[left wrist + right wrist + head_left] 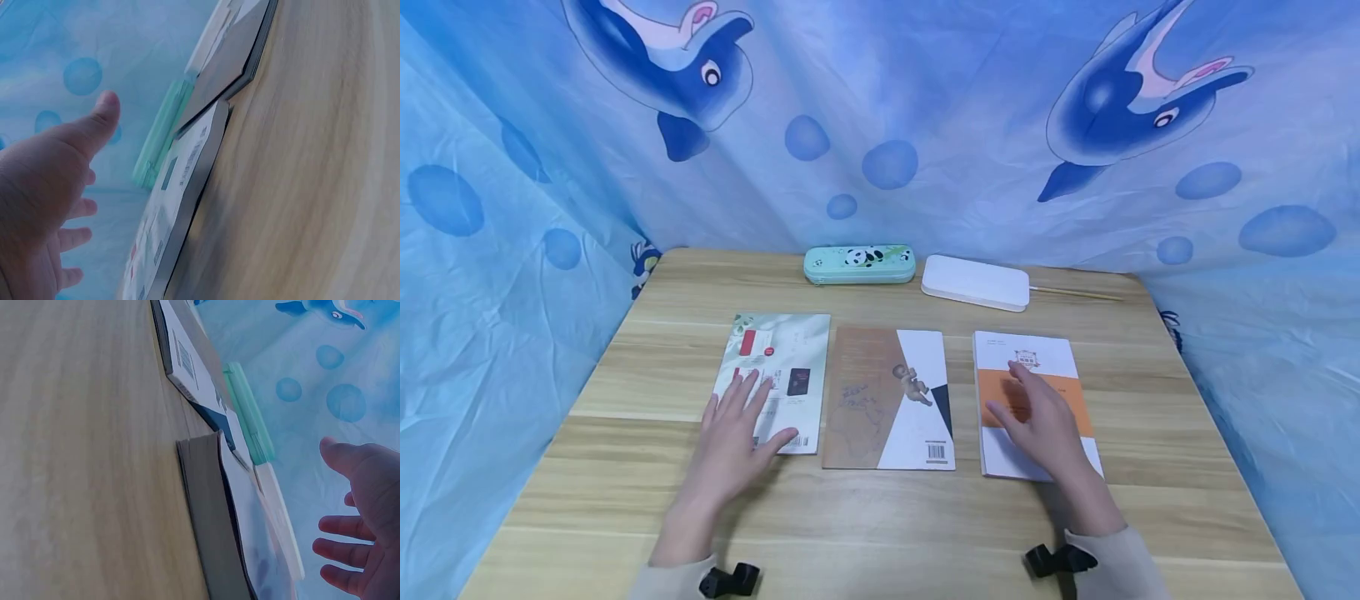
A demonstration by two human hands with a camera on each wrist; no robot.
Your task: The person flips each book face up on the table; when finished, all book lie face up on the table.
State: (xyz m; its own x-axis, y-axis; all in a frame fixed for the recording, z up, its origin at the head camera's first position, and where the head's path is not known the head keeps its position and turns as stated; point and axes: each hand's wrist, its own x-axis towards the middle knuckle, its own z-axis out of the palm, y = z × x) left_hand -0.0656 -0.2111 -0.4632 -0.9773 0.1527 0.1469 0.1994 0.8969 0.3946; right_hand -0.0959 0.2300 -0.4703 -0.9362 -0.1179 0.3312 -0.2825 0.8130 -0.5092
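Note:
Three books lie side by side on a wooden table (880, 517). My left hand (739, 425) is open with fingers spread over the near part of the left book, a pale green and white one (786, 354); in the left wrist view that hand (47, 187) hovers above the same book (181, 194). My right hand (1037, 417) is open over the right book, white with an orange band (1063, 367). The right wrist view shows the spread hand (365, 519) raised above that thick book (212, 512). Between them lies a brown and white book (887, 400).
At the table's far edge sit a mint-green panda pencil case (859, 263) and a flat white box (976, 282) with a thin stick (1078, 292) beside it. Blue dolphin-print cloth (880, 117) hangs behind and on both sides.

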